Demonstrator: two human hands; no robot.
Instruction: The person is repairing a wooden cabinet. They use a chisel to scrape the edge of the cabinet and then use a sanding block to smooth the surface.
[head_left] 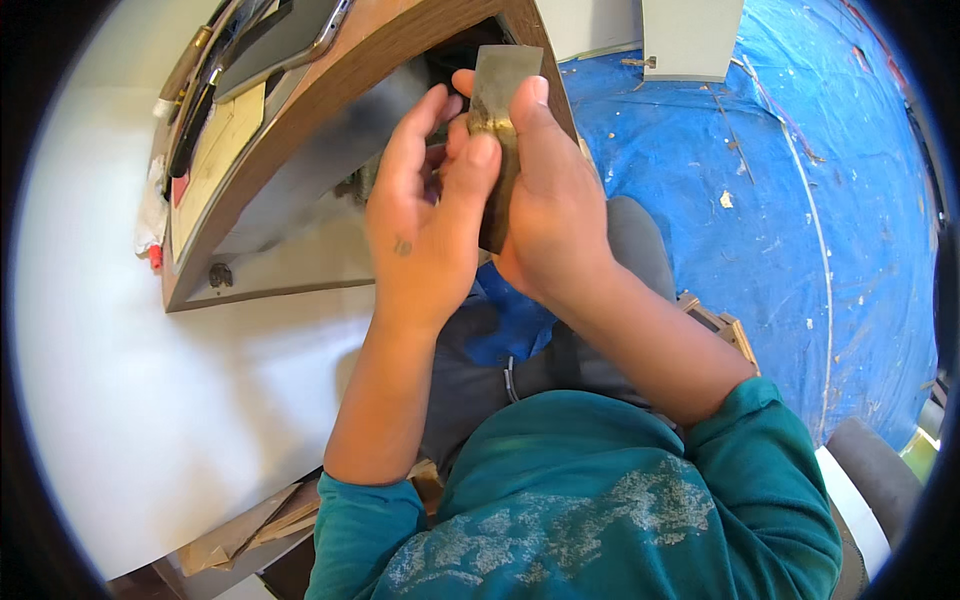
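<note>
Both hands hold a long grey-brown rectangular block (508, 78), raised in front of me with its far end pointing away. My left hand (420, 225) is closed at its left side, thumb pressed on the upper face near a yellowish patch. Some left fingers curl behind the block and are partly hidden. My right hand (560, 205) wraps the right side, its thumb lying along that edge towards the far end. The right fingers are mostly hidden behind the block. Beyond the hands gapes the wooden cabinet (375, 65) with its dim open inside.
On the cabinet top lie a phone-like device (285, 45), several slim tools (190, 115) and a yellowish sheet (215, 160). A blue tarp (740, 250) covers the floor at right, with a pale panel (690, 40) on it. Wooden boards (250, 525) lie at lower left.
</note>
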